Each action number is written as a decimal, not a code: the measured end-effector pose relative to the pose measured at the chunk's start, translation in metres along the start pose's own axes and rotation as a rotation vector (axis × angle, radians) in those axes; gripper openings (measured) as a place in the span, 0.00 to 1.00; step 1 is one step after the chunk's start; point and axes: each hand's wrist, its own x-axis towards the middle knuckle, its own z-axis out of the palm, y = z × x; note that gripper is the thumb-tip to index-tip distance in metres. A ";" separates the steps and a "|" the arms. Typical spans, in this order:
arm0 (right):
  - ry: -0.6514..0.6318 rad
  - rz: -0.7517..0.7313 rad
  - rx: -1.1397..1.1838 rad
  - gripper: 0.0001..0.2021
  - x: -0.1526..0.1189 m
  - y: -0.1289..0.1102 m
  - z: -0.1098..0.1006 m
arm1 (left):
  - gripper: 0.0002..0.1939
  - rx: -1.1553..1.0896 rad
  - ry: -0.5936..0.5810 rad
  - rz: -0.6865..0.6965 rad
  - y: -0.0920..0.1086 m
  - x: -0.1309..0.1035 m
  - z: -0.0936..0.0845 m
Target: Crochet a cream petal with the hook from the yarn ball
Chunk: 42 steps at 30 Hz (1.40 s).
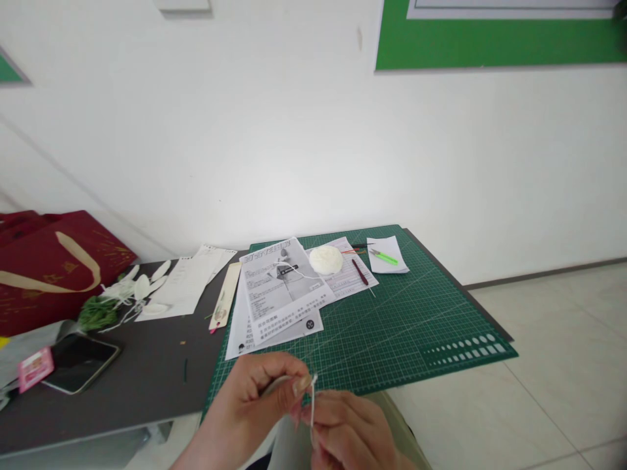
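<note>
Near the front edge of the mat, my left hand (259,398) is closed, pinching white yarn (313,405) between thumb and forefinger. A small white tip of it pokes up beside the thumb. Close against it, my right hand (353,424) is also closed, its fingers curled at the lower part of the yarn. Whether a tool is hidden in the fingers, I cannot make out. Beyond the hands, a ball of white yarn (326,260) rests on the papers, with a loose strand trailing over the printed sheet (284,287).
On the green cutting mat (372,339) lie a dark red handled tool (360,272) and a green craft knife (385,256) on white paper. Leftward are a bookmark-like strip (226,297), white and green crocheted pieces (98,312), a phone (81,361) and a red bag (53,274).
</note>
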 end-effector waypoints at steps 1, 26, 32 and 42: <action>-0.049 -0.026 -0.065 0.10 0.001 -0.001 -0.004 | 0.17 0.045 0.015 0.005 0.001 0.000 0.002; -0.971 0.898 1.282 0.18 0.085 0.099 -0.011 | 0.12 0.486 -0.161 0.239 0.020 -0.013 0.006; -0.652 1.019 1.325 0.22 0.027 0.062 0.008 | 0.13 0.475 0.036 0.194 0.010 -0.012 0.001; -0.180 0.167 0.034 0.11 0.018 0.010 -0.054 | 0.09 0.705 0.242 0.443 -0.010 -0.005 0.016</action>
